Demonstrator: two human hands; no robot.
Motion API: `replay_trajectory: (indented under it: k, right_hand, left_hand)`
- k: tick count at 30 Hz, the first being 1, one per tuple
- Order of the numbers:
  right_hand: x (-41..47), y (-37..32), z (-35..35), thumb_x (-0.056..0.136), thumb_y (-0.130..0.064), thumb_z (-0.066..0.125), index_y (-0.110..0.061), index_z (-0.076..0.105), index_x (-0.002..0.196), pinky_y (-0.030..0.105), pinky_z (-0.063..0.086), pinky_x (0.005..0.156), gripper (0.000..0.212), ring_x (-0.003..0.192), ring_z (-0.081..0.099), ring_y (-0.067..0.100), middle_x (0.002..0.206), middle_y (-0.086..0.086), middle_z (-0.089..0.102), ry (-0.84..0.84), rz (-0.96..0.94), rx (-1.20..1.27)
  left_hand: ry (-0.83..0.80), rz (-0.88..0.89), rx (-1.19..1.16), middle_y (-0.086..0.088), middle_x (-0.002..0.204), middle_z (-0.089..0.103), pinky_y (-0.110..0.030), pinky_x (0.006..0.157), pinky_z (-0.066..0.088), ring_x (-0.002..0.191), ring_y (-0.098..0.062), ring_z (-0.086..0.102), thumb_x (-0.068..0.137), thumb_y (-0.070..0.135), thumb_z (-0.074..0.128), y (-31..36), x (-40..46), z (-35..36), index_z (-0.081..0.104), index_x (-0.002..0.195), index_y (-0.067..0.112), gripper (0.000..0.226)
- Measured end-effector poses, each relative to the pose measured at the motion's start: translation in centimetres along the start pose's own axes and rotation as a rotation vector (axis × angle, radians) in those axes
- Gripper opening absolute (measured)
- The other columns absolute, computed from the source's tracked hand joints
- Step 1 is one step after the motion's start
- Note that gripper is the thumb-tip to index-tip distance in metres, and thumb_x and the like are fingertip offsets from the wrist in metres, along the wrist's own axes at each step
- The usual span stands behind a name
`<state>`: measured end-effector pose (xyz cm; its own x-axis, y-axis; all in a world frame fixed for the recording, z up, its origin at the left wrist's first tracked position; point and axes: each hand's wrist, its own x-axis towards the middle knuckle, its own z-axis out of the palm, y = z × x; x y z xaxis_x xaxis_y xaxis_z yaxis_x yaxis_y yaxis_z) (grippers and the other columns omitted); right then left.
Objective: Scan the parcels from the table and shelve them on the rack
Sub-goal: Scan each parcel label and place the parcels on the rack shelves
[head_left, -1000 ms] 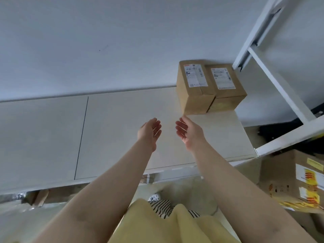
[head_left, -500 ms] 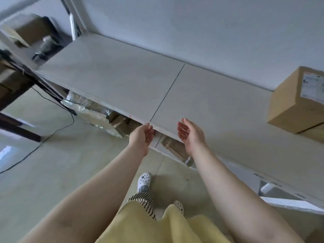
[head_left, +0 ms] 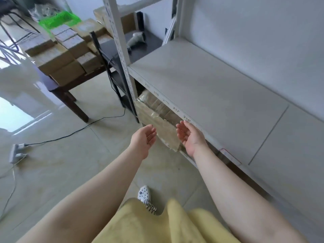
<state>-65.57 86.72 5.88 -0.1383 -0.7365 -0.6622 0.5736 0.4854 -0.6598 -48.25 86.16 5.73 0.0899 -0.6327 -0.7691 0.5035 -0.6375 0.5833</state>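
Several brown cardboard parcels [head_left: 57, 55] are stacked on a dark wooden table [head_left: 52, 85] at the upper left. A grey handheld scanner [head_left: 135, 38] lies on a dark surface behind the rack's upright. The white rack shelf [head_left: 201, 81] runs along the right, bare in the part I see. My left hand [head_left: 143, 137] and my right hand [head_left: 190, 135] hang empty in front of me, palms facing each other, fingers relaxed, just off the shelf's front edge.
A white perforated rack post [head_left: 119, 41] stands between table and shelf. Wrapped bundles [head_left: 157, 113] sit under the shelf. A black cable [head_left: 78, 130] crosses the tiled floor to a power strip [head_left: 15, 152]. A green basket [head_left: 59, 19] sits behind the parcels.
My view has swung left from the two shelved boxes at the shelf's right end toward the table. Both hands stay empty and have drawn back off the shelf.
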Motion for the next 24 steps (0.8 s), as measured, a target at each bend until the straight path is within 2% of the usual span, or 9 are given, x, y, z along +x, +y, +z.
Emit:
replay_trajectory:
  k: [5, 10, 13, 16, 19, 24]
  right_hand:
    - [3.3, 1.6, 12.3, 0.094, -0.019, 0.067, -0.011, 0.067, 0.094, 0.022, 0.054, 0.065, 0.008, 0.074, 0.067, 0.014, 0.085, 0.005, 0.072, -0.107, 0.052, -0.099]
    - [7.1, 2.7, 21.4, 0.094, -0.017, 0.066, -0.009, 0.067, 0.1, 0.025, 0.052, 0.071, 0.01, 0.074, 0.064, 0.015, 0.084, 0.005, 0.07, -0.142, 0.095, -0.197]
    - [10.2, 3.1, 26.2, 0.094, -0.019, 0.067, -0.008, 0.066, 0.102, 0.024, 0.052, 0.07, 0.013, 0.072, 0.064, 0.014, 0.083, 0.004, 0.071, -0.179, 0.12, -0.249]
    - [13.9, 3.4, 31.1, 0.093, -0.019, 0.068, -0.012, 0.066, 0.093, 0.023, 0.052, 0.07, 0.008, 0.07, 0.064, 0.013, 0.08, 0.003, 0.07, -0.194, 0.152, -0.289]
    - [17.8, 3.3, 36.2, 0.093, -0.021, 0.068, -0.013, 0.067, 0.096, 0.022, 0.052, 0.07, 0.009, 0.071, 0.065, 0.012, 0.082, 0.002, 0.071, -0.23, 0.182, -0.321]
    - [22.9, 1.7, 44.6, 0.093, -0.024, 0.068, -0.014, 0.067, 0.1, 0.021, 0.053, 0.068, 0.013, 0.07, 0.066, 0.01, 0.083, 0.001, 0.071, -0.269, 0.168, -0.373]
  left_hand:
    - [0.111, 0.069, -0.129, -0.001, 0.085, 0.068, -0.021, 0.071, 0.051, 0.076, -0.013, 0.064, 0.098, 0.015, 0.061, 9.8, 4.0, -6.7, 0.065, 0.095, 0.013, 0.006]
    - [0.173, 0.047, -0.249, -0.001, 0.086, 0.067, -0.02, 0.073, 0.051, 0.077, -0.012, 0.063, 0.099, 0.015, 0.06, 15.1, 7.9, -10.6, 0.064, 0.091, 0.014, 0.009]
    - [0.211, 0.051, -0.294, -0.001, 0.087, 0.067, -0.021, 0.073, 0.051, 0.078, -0.013, 0.064, 0.1, 0.014, 0.058, 18.3, 11.1, -12.0, 0.064, 0.093, 0.013, 0.009]
    - [0.25, 0.074, -0.314, -0.001, 0.089, 0.068, -0.02, 0.072, 0.052, 0.08, -0.012, 0.065, 0.1, 0.014, 0.059, 22.4, 14.9, -12.9, 0.064, 0.103, 0.011, 0.007]
    - [0.256, 0.098, -0.309, 0.0, 0.089, 0.069, -0.02, 0.072, 0.052, 0.079, -0.011, 0.065, 0.099, 0.014, 0.06, 27.1, 18.6, -13.1, 0.064, 0.109, 0.012, 0.011]
    - [0.26, 0.141, -0.285, 0.002, 0.087, 0.069, -0.02, 0.068, 0.051, 0.078, -0.009, 0.066, 0.097, 0.011, 0.061, 34.7, 23.3, -13.2, 0.067, 0.101, 0.016, 0.008]
